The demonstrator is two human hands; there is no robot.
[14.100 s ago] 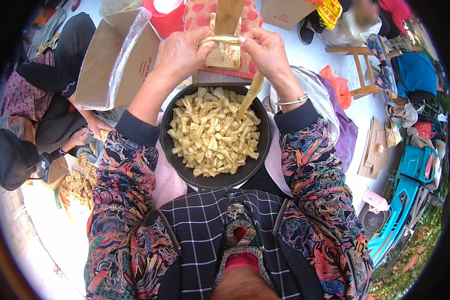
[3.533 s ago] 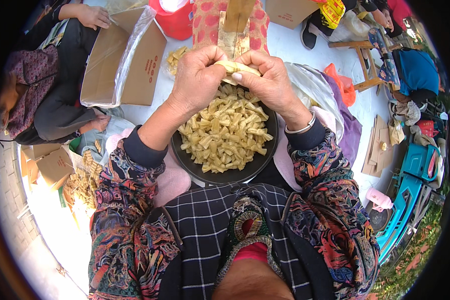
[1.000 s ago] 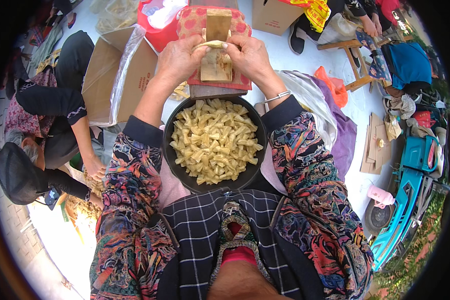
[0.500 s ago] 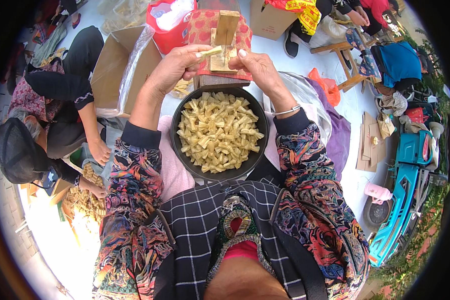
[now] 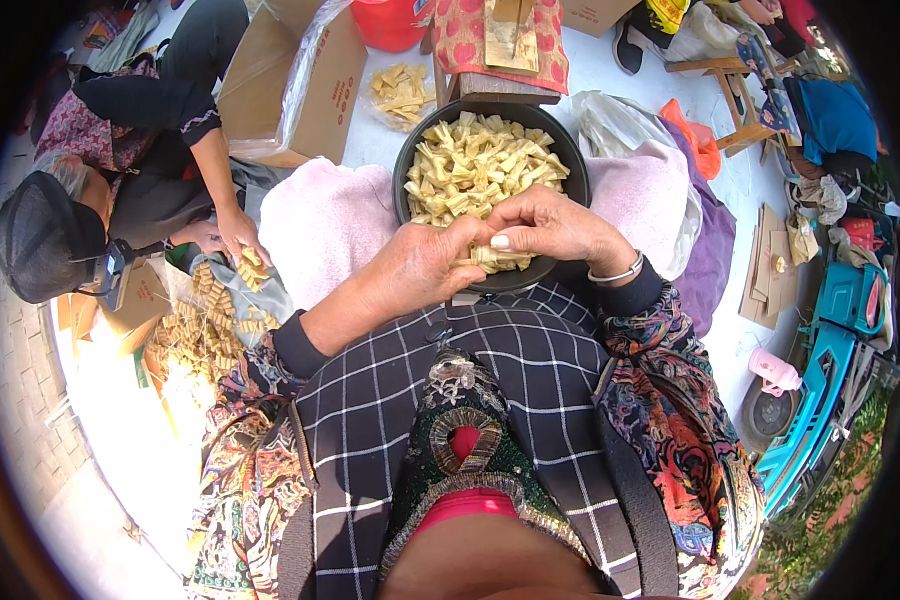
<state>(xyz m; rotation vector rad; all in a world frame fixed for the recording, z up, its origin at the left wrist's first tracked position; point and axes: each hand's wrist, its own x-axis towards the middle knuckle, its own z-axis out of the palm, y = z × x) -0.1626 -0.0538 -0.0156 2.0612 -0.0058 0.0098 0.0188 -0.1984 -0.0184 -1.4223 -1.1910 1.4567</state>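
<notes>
My left hand (image 5: 425, 265) and my right hand (image 5: 560, 232) meet over the near rim of a round black basin (image 5: 582, 165). Their fingertips are pinched together around a pale yellow folded piece, mostly hidden by the fingers. A heap of similar pale yellow, bow-shaped pieces (image 5: 485, 165) fills the basin. Beyond it stands a wooden bench (image 5: 500, 90) covered by a red patterned cloth (image 5: 457, 40). On that cloth rests a small wooden block with an upright part (image 5: 511, 55), partly cut off by the upper edge.
Left, a co-worker's hand (image 5: 240, 235) holds yellowish pieces above a pile of them (image 5: 195, 345). An open cardboard box (image 5: 315, 85) and a bag of pieces (image 5: 402, 92) stand beyond. Pink cloth (image 5: 325, 215) flanks the basin. A wooden stool (image 5: 740, 95) and blue vehicle (image 5: 820, 385) are right.
Both hands have come back from the wooden block to the basin's near rim and joined at the fingertips. The view has shifted, so the bench sits higher in it. The co-worker's hand now holds pieces.
</notes>
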